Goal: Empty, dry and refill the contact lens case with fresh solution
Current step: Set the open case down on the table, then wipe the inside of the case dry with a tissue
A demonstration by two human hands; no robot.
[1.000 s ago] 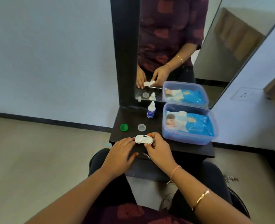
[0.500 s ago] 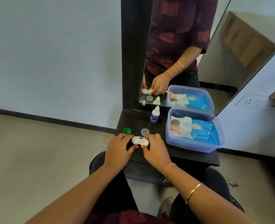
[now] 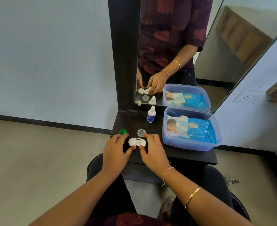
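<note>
The right hand [image 3: 152, 152] has its grip clamped on the right end of the lens case [image 3: 137, 142], thumb on the near side, forefinger on the far. The left hand [image 3: 115, 150] has its grip apart: the thumb tip touches the case's near edge and the fingers bend loosely beside it. The case lies open on the dark counter [image 3: 131, 121], just below the centre of the frame.

The case looks light, so a jerk could flip it off the near edge. The left fingers could knock away the green cap [image 3: 123, 131], and the clear cap [image 3: 141, 132] is just as loose. A careless reach could topple the narrow bottle [image 3: 151, 115].

The bottle's blue label and the blue pack in the plastic box [image 3: 190, 145] carry print too small to read.
</note>
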